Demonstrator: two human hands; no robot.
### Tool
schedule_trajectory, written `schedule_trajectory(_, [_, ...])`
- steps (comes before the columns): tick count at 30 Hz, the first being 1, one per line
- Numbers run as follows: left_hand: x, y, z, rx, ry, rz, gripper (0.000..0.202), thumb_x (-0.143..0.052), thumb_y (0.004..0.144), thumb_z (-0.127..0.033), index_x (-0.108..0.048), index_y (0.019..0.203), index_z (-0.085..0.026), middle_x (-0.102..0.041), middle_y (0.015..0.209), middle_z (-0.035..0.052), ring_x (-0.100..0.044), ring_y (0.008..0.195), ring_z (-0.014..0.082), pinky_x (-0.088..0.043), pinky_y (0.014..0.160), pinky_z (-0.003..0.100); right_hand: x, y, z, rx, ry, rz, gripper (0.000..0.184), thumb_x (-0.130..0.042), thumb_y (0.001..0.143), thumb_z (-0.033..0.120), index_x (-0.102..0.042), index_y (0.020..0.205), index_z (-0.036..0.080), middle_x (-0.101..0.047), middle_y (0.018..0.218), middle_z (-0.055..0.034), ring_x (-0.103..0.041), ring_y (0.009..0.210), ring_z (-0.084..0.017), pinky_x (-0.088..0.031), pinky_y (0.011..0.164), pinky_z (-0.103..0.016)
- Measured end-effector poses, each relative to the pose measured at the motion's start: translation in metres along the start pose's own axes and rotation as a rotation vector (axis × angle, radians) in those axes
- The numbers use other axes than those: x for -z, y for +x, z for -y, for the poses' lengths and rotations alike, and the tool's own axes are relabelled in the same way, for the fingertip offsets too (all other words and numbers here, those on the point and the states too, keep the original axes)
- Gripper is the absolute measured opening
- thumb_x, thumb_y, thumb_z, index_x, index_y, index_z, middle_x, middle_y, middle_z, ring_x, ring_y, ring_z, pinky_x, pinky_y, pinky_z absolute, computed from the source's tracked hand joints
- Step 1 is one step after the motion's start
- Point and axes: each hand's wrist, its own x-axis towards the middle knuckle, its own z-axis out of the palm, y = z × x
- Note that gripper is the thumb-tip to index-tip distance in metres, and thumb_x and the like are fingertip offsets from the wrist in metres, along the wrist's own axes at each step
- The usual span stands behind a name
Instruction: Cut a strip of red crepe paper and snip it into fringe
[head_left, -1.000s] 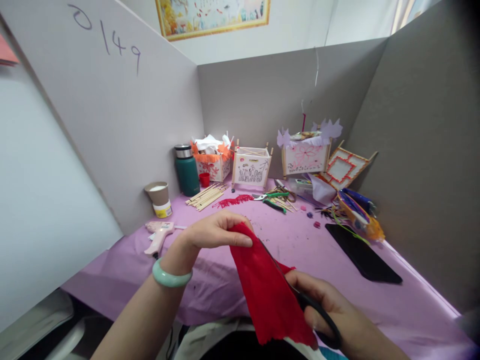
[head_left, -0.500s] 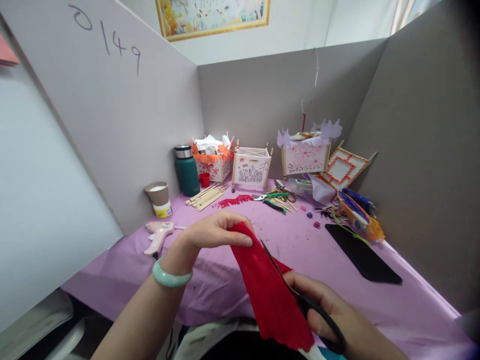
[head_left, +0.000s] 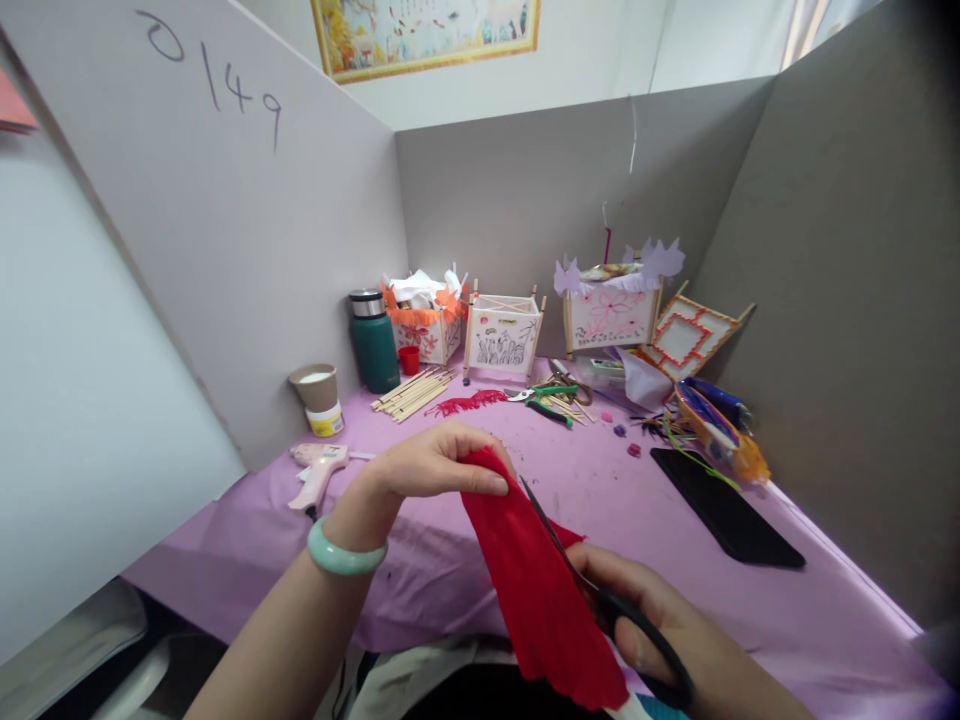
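A long piece of red crepe paper or cloth (head_left: 536,590) hangs from my left hand (head_left: 442,460), its top pinched between thumb and fingers. My right hand (head_left: 645,610) is closed round the handles of black scissors (head_left: 622,610). The blades slant up to the left along the right edge of the red piece, with their tip just right of my left thumb. Part of the red piece shows behind the blades on the right. A pale green bangle (head_left: 345,547) circles my left wrist.
On the purple tablecloth (head_left: 420,570) lie a pink glue gun (head_left: 319,470), bamboo sticks (head_left: 415,393), red fringe (head_left: 470,402), green-handled pruners (head_left: 551,400) and a black phone (head_left: 724,505). Behind stand a green bottle (head_left: 373,340) and decorated lanterns (head_left: 504,335). Grey panels (head_left: 525,190) enclose the table.
Almost nothing differs. My left hand has shifted very slightly to the right, and the lower end of the red piece hangs a little lower.
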Motion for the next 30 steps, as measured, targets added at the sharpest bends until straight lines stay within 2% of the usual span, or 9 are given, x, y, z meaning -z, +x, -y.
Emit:
schedule_trajectory(3, [0.0012,-0.0005,0.0003,-0.013,0.029,0.011,0.018,-0.069,0.077,-0.028,-0.071,0.085,-0.013,-0.07,0.083,0.0062,-0.061,0.075,0.0126,-0.049,0.07,0.022,0.0008,-0.0006,-0.0017,0.0,-0.004,-0.006,0.054,-0.067,0.072,0.059,-0.062,0.106,0.018,-0.064,0.095,-0.0075,-0.058,0.084,-0.02,-0.047,0.077,-0.031])
schedule_trajectory(8, [0.0008,0.0009,0.0011,-0.006,0.059,0.008,0.019,-0.07,0.076,-0.03,-0.072,0.084,-0.013,-0.071,0.083,0.0068,-0.063,0.075,0.0136,-0.05,0.071,0.024,0.0037,0.0,-0.0079,0.014,0.006,-0.02,0.051,-0.067,0.073,0.054,-0.061,0.112,0.021,-0.062,0.097,-0.0062,-0.056,0.085,-0.019,-0.046,0.077,-0.03])
schedule_trajectory(16, [-0.0025,0.005,0.0016,0.019,0.055,0.034,0.02,-0.071,0.075,-0.032,-0.072,0.082,-0.013,-0.071,0.079,0.0058,-0.063,0.071,0.0132,-0.051,0.068,0.023,0.0001,0.0018,-0.001,0.003,0.044,-0.061,0.043,-0.073,0.068,0.047,-0.064,0.102,0.02,-0.06,0.086,-0.0041,-0.054,0.082,-0.018,-0.046,0.075,-0.029])
schedule_trajectory(19, [-0.0019,0.0044,0.0023,0.016,0.037,0.042,0.02,-0.071,0.075,-0.031,-0.073,0.083,-0.013,-0.071,0.079,0.0058,-0.063,0.071,0.0128,-0.051,0.068,0.022,-0.0001,0.0009,0.0011,-0.021,0.052,-0.052,0.042,-0.072,0.069,0.048,-0.064,0.101,0.021,-0.059,0.082,-0.0022,-0.053,0.077,-0.016,-0.046,0.074,-0.028])
schedule_trajectory(24, [-0.0023,0.0034,0.0028,0.046,0.001,0.033,0.02,-0.071,0.074,-0.031,-0.073,0.082,-0.012,-0.071,0.078,0.0061,-0.062,0.069,0.0123,-0.05,0.066,0.021,0.0009,-0.0003,-0.0011,-0.01,0.038,-0.08,0.039,-0.072,0.069,0.049,-0.064,0.095,0.021,-0.059,0.086,-0.0018,-0.052,0.078,-0.015,-0.044,0.073,-0.026])
schedule_trajectory(30, [-0.0028,0.0035,0.0027,0.066,-0.015,0.033,0.021,-0.071,0.074,-0.031,-0.073,0.082,-0.012,-0.071,0.078,0.0063,-0.063,0.07,0.0131,-0.051,0.067,0.023,0.0026,0.0018,-0.0033,0.019,-0.01,-0.084,0.048,-0.069,0.067,0.059,-0.062,0.091,0.018,-0.059,0.087,-0.0028,-0.05,0.072,-0.014,-0.042,0.065,-0.025])
